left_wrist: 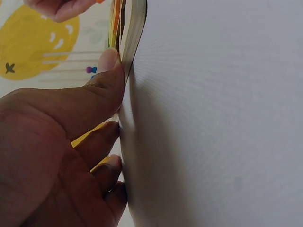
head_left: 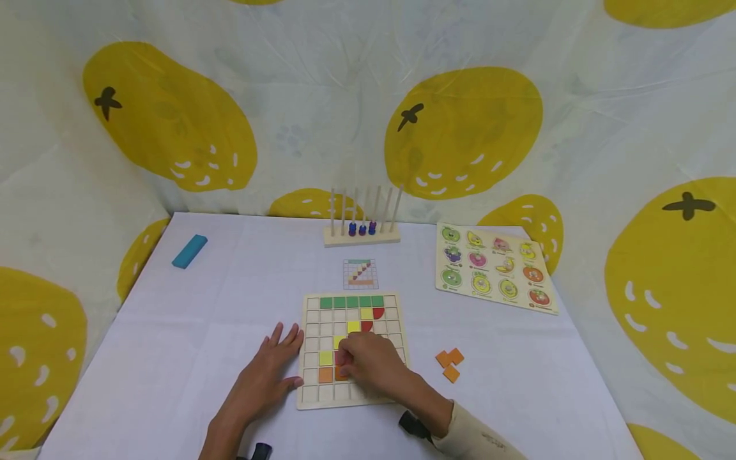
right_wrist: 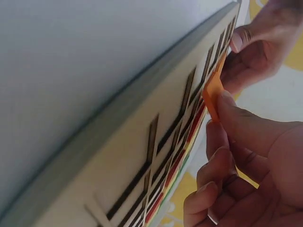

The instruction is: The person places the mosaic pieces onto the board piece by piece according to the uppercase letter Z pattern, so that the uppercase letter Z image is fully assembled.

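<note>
A wooden grid board [head_left: 312,393] lies on the white table, with a row of green square tiles [head_left: 352,302], a diagonal of yellow tiles [head_left: 325,358] and red quarter-round tiles [head_left: 378,313]. My right hand [head_left: 376,364] pinches an orange square tile [right_wrist: 214,94] between thumb and finger, tilted at the board's lower rows. Left of it, another orange tile [head_left: 325,375] lies flat in a cell. My left hand [head_left: 261,378] rests at the board's left edge, fingers spread and thumb touching it. The right hand covers part of the grid.
Right of the board lie three loose orange tiles [head_left: 451,374]. Behind it are a small pattern card [head_left: 361,275] and a wooden peg stand [head_left: 362,239] with beads. A fruit puzzle board [head_left: 496,268] sits at the back right, a teal block [head_left: 190,252] at the back left.
</note>
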Available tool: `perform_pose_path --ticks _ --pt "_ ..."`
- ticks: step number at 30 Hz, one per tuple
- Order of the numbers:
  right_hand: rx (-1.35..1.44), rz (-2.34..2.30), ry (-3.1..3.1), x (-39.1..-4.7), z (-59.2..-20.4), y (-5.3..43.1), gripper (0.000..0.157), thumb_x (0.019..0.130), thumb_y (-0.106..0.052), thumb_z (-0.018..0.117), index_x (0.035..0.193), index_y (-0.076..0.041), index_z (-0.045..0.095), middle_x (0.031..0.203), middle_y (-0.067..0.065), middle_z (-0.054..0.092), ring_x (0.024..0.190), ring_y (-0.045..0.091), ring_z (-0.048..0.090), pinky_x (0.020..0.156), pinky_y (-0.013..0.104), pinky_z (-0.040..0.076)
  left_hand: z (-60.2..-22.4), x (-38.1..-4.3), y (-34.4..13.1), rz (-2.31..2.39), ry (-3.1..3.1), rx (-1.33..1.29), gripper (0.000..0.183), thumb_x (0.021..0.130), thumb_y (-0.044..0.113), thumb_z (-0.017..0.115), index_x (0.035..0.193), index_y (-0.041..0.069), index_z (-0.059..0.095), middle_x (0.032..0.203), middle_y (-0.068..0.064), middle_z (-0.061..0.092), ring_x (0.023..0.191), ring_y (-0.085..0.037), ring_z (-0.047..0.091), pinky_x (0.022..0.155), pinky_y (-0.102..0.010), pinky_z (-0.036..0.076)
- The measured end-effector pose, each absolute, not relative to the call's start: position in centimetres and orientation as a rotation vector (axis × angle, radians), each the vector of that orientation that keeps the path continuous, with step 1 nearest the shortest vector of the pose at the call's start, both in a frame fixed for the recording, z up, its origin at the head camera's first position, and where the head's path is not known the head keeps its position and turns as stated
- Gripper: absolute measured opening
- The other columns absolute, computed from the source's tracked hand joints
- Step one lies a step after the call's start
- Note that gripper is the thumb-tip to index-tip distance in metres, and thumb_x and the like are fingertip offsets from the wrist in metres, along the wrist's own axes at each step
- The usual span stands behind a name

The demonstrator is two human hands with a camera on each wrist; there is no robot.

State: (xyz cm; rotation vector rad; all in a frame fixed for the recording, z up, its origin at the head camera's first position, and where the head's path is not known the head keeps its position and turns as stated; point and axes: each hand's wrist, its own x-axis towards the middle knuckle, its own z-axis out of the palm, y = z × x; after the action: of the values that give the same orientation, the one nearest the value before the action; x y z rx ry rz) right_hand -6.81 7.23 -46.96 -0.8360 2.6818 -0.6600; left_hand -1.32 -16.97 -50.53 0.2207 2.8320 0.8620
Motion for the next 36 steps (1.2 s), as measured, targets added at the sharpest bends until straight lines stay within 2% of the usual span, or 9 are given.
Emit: perform_pose_path --ticks 6,10,13,18,27,36 --pt "-0.862 -0.582 2.682 -6.7 -47.3 6.8 0.019 0.086 -0.018 0.090 0.084 -0.022 0.072 0.072 -0.014 0.055 0.068 0.002 0.048 0.059 0.017 0.041 -50.5 -1.2 -17.1 0.900 2.849 0.244 0.093 0.080 0.018 0.092 0.161 0.008 0.046 0.170 -0.008 0.039 0.165 -0.039 0.020 0.132 -0.060 0.024" --pt "-0.870 -0.594 2.657 -6.8 -47.4 7.1 0.018 0.084 -0.018 0.091 0.086 -0.023 0.075 0.076 -0.014 0.060 0.071 0.000 0.051 0.063 0.017 0.044 -50.5 -1.2 -17.0 0.892 2.835 0.223 0.094 0.080 0.019 0.092 0.162 0.010 0.045 0.171 -0.006 0.038 0.166 -0.038 0.018 0.133 -0.059 0.023" --pt "-0.879 -0.625 2.628 -7.0 -47.1 7.7 0.019 0.082 -0.018 0.093 0.092 -0.025 0.078 0.083 -0.015 0.067 0.076 -0.001 0.055 0.069 0.018 0.047 -50.4 -1.3 -17.0 0.854 2.831 0.207 0.096 0.081 0.021 0.092 0.163 0.012 0.043 0.172 -0.004 0.036 0.166 -0.036 0.017 0.133 -0.057 0.023" --pt "-0.776 -0.740 2.603 -7.4 -46.3 9.5 0.024 0.083 -0.020 0.092 0.103 -0.026 0.080 0.085 -0.015 0.068 0.083 0.005 0.059 0.074 0.021 0.047 -50.3 -1.3 -16.8 0.820 2.834 0.190 0.098 0.080 0.022 0.093 0.163 0.012 0.042 0.172 -0.004 0.035 0.166 -0.037 0.016 0.133 -0.058 0.023" --pt "-0.618 -0.869 2.670 -8.0 -45.7 14.3 0.024 0.084 -0.018 0.091 0.104 -0.022 0.078 0.083 -0.017 0.065 0.072 0.006 0.055 0.067 0.022 0.047 -50.3 -1.3 -16.9 0.820 2.834 0.205 0.098 0.080 0.021 0.093 0.163 0.011 0.041 0.172 -0.005 0.035 0.166 -0.037 0.016 0.133 -0.058 0.023" --pt "-0.399 -0.881 2.762 -8.4 -45.7 19.2 0.030 0.081 -0.014 0.093 0.106 -0.022 0.079 0.087 -0.013 0.068 0.072 0.009 0.054 0.063 0.021 0.046 -50.4 -1.3 -17.0 0.830 2.830 0.219 0.098 0.081 0.022 0.092 0.163 0.010 0.041 0.172 -0.005 0.034 0.166 -0.038 0.016 0.133 -0.058 0.022"
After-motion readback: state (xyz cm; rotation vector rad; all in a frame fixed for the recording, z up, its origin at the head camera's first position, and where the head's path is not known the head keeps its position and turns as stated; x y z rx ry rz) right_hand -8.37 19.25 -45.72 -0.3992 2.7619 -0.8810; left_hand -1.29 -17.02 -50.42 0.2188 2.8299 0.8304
